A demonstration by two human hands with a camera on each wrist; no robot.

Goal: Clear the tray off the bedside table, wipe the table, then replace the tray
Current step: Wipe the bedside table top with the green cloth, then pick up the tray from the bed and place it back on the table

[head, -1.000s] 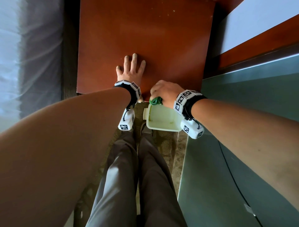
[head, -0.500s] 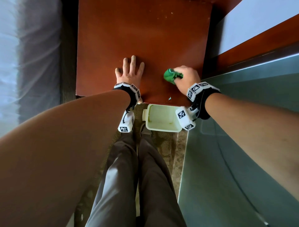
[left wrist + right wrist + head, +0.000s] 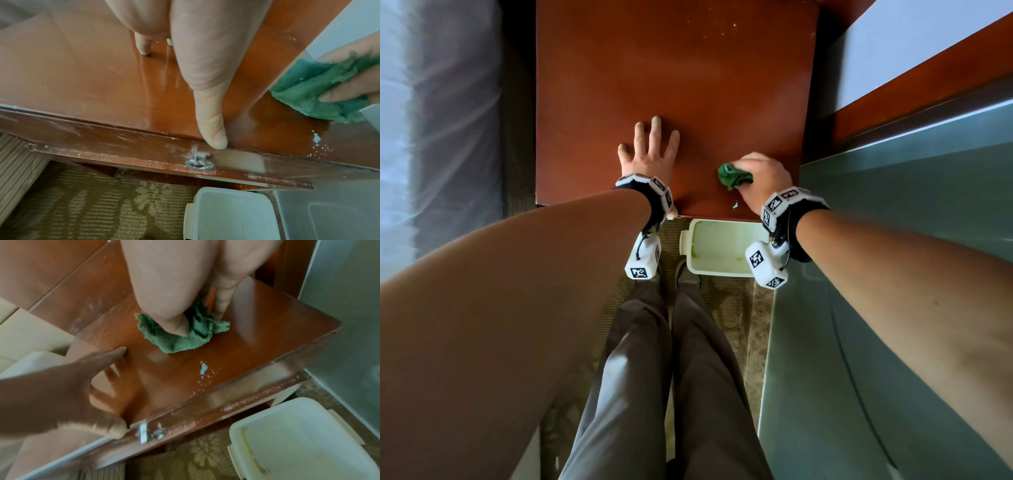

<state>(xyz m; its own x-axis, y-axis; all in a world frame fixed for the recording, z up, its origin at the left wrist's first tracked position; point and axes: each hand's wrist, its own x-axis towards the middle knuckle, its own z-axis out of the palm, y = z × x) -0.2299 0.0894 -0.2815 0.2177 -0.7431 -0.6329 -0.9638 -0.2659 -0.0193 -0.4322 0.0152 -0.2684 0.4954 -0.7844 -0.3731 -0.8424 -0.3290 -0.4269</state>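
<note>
The reddish-brown bedside table [image 3: 674,75] fills the upper middle of the head view. My left hand [image 3: 650,150] lies flat on its front part, fingers spread and straight; its thumb [image 3: 211,126] reaches the front edge. My right hand [image 3: 760,178] grips a crumpled green cloth [image 3: 734,176] and presses it on the tabletop near the front right corner. The cloth [image 3: 180,334] sits under my thumb in the right wrist view. A pale blue scrap with crumbs [image 3: 203,368] lies between the cloth and the table's front edge. No tray is in view.
A pale rectangular bin [image 3: 719,248] stands open on the patterned carpet [image 3: 726,298] just below the table's front edge, by my feet. A grey-green surface [image 3: 893,240] runs along the right. A sheer curtain [image 3: 431,120] hangs on the left. A metal drawer pull [image 3: 198,164] sits on the table front.
My right hand moved with the cloth from over the bin up onto the tabletop's front right, then shifted slightly. The left hand stayed flat in place.
</note>
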